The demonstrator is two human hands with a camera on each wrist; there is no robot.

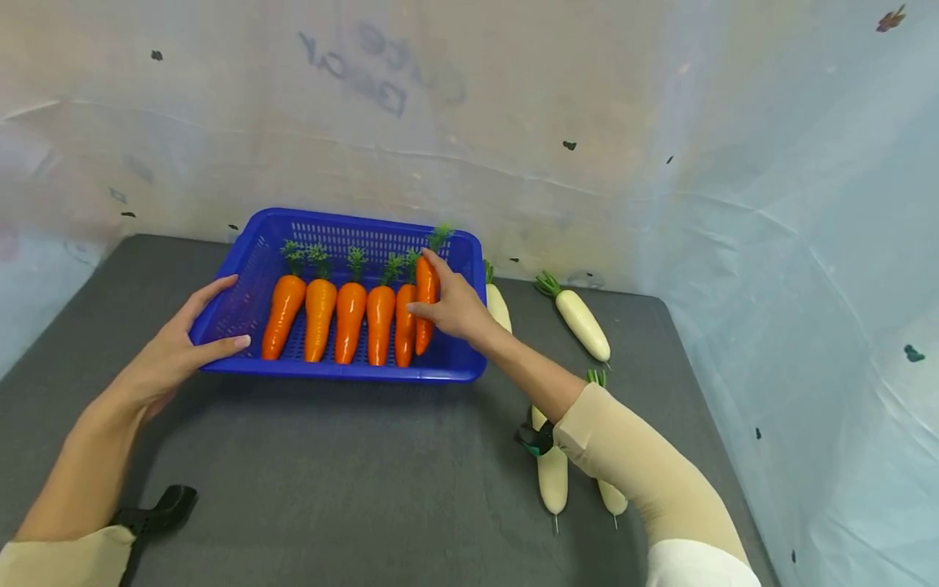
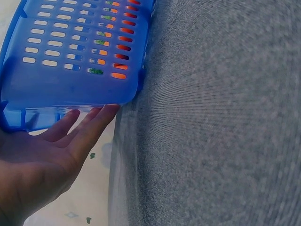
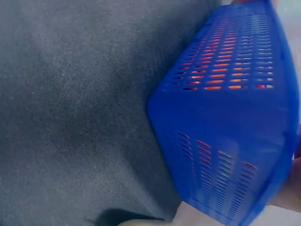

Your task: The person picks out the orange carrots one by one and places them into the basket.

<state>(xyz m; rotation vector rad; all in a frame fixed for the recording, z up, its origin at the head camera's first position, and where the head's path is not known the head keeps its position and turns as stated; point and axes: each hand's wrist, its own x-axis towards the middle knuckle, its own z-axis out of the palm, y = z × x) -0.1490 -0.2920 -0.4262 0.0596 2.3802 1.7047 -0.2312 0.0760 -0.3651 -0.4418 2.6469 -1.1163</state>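
Note:
A blue plastic basket (image 1: 345,372) with slotted walls sits towards the back of the dark table. Inside it, several shiny orange carrots (image 1: 350,323) lie side by side, green tops towards the back wall. My left hand (image 1: 165,350) holds the basket's left end, thumb over the rim; the left wrist view has its fingers against the outside of the end wall. At the right of the row, my right hand (image 1: 458,306) pinches the last carrot (image 1: 425,285) between thumb and fingers, overlapping its neighbour. In the right wrist view, the basket wall (image 3: 221,113) hides most of that hand.
White radishes lie right of the basket: one (image 1: 499,308) partly behind its right end, another (image 1: 583,326) by the back edge, and two (image 1: 553,481) (image 1: 611,496) partly under my right forearm. Pale plastic sheeting (image 1: 528,98) hangs behind and to the right of the table (image 1: 352,489).

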